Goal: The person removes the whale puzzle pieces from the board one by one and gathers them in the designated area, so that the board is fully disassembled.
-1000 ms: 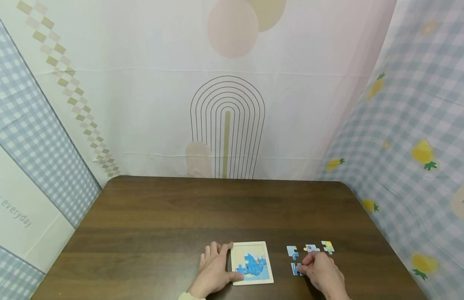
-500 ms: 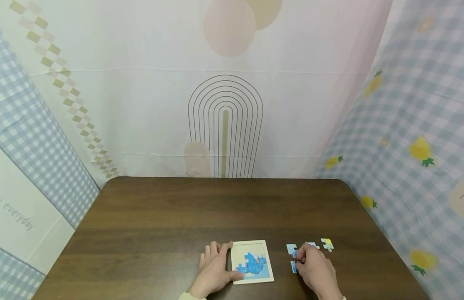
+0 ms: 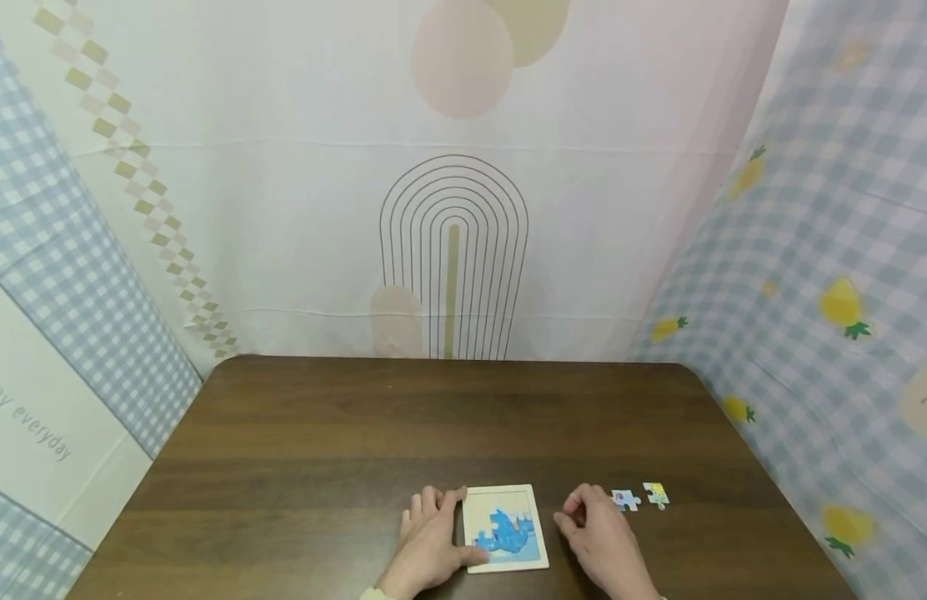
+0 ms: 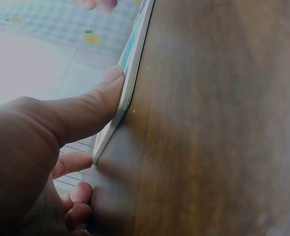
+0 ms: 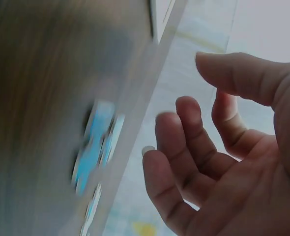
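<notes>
1. Worktop (image 3: 321,458), dark brown, wood-grained, rounded far corners; carries all the items below.
2. Square tray (image 3: 538,529), pale wood, raised rim; lies flat, well apart from the worktop's far edge, nearer the right edge than the left.
3. Joined blue puzzle pieces (image 3: 511,536), printed with part of a figure; set in the tray, filling mainly its near side. Bare pale base shows along the tray's far edge and in part of its left side.
4. Left hand (image 3: 428,546), cream sleeve (image 3: 375,594) at the wrist; extended, fingers spread. Thumb rests on the tray at its near left corner; index fingertip touches the far left corner.
5. Right hand (image 3: 602,533), released, fingers loosely bent; above the worktop, between the tray and the loose pieces.
6. Pale blue jigsaw piece with a purple swirl (image 3: 624,500); loose on the worktop, beyond the tray's right edge, just beside the right hand.
7. Yellow-and-white jigsaw piece (image 3: 656,494); loose, near the swirl piece, on the side toward the worktop's right edge.
8. Bright blue loose pieces (image 5: 90,157), blurred in the right wrist view; flat on the worktop, exact count unclear.
9. White cloth (image 3: 321,208), printed with line arches; behind the worktop's far edge.
10. Blue-and-white checked cloth (image 3: 824,233), yellow fruit print; along the worktop's right edge.
</notes>
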{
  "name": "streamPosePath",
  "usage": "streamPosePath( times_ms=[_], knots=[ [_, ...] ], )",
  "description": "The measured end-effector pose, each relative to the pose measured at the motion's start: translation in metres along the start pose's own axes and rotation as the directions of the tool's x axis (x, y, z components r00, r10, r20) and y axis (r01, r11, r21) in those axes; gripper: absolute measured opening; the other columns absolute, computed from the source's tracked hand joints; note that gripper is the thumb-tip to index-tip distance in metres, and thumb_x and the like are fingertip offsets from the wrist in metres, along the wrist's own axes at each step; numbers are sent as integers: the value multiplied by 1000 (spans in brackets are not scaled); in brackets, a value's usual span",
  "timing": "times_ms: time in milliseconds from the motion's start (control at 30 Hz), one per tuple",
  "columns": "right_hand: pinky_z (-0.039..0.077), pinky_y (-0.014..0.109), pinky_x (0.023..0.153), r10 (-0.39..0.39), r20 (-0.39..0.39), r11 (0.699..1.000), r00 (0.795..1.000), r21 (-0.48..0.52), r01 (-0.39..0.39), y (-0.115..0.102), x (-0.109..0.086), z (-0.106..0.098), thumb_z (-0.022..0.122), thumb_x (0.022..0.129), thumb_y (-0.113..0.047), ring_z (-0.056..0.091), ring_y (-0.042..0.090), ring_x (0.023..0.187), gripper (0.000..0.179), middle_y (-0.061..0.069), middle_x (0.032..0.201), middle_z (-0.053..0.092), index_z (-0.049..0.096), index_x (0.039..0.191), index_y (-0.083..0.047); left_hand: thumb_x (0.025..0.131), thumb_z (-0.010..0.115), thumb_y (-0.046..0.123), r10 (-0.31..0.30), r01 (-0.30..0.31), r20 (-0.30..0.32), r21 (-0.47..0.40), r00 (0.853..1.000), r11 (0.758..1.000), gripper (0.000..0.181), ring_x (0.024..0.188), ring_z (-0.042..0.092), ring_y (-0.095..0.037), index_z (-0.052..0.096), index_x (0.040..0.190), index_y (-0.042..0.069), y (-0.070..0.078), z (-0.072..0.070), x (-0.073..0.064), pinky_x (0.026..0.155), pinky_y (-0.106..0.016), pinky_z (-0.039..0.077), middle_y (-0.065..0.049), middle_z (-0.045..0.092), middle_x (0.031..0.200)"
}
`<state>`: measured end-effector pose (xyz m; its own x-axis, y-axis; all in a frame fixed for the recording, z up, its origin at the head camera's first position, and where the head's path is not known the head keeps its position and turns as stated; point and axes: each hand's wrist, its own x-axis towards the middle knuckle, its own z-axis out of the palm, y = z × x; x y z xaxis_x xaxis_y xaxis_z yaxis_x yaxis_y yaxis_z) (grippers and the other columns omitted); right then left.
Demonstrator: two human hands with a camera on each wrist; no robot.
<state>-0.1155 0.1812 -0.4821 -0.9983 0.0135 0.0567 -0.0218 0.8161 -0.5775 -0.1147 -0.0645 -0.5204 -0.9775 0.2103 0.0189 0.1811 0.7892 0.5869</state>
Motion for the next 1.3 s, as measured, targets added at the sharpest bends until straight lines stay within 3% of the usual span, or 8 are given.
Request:
streamPosePath(
  times_ms=[133,333,533,667,900,1300],
  knots=[
    [44,43,76,-56,28,998,998,-14,56,-18,-3,11,77,82,-16,53,20,87,19,-5,86,53,59,80,-19,65,81,58,0,0,6,-7,1000,1000,92,89,33,-22,51,138,12,0,1,0,73,-35,27,-3,42,101],
    [42,36,69,-150,81,988,985,-31,153,-34,-3,26,76,84,-21,48,15,85,13,-7,89,53,67,91,-16,65,82,55,7,-7,-3,-11,1000,1000,89,89,34,-22,52,137,11,-1,2,-1,73,-35,28,-3,43,102],
    [41,40,71,-206,166,969,964,-99,224,-38,-2,36,76,84,-25,46,17,85,25,-3,92,53,69,104,-12,65,83,54,20,-19,1,-16,1000,1000,89,91,35,-22,52,137,11,-1,3,-1,74,-35,28,-3,44,104],
    [43,42,71,-231,178,958,957,-130,255,-38,-3,42,76,84,-27,47,19,86,32,-1,94,52,69,110,-10,65,83,54,19,-19,2,-13,1000,1000,89,91,35,-22,52,137,11,-1,3,-1,74,-35,29,-3,44,105],
    [37,32,65,-221,150,959,964,-149,243,-39,-2,46,76,83,-27,38,17,83,39,-1,94,46,68,116,-8,65,83,54,12,-12,1,-8,1000,1000,89,91,35,-22,52,137,11,0,1,0,74,-35,28,-3,43,104],
    [38,37,68,-181,161,965,970,-162,207,-39,0,44,78,81,-20,40,19,84,21,-1,92,47,72,100,-13,66,82,55,10,-10,6,-10,1000,1000,89,91,35,-22,52,137,11,0,0,1,74,-36,28,-4,44,105]
  ],
)
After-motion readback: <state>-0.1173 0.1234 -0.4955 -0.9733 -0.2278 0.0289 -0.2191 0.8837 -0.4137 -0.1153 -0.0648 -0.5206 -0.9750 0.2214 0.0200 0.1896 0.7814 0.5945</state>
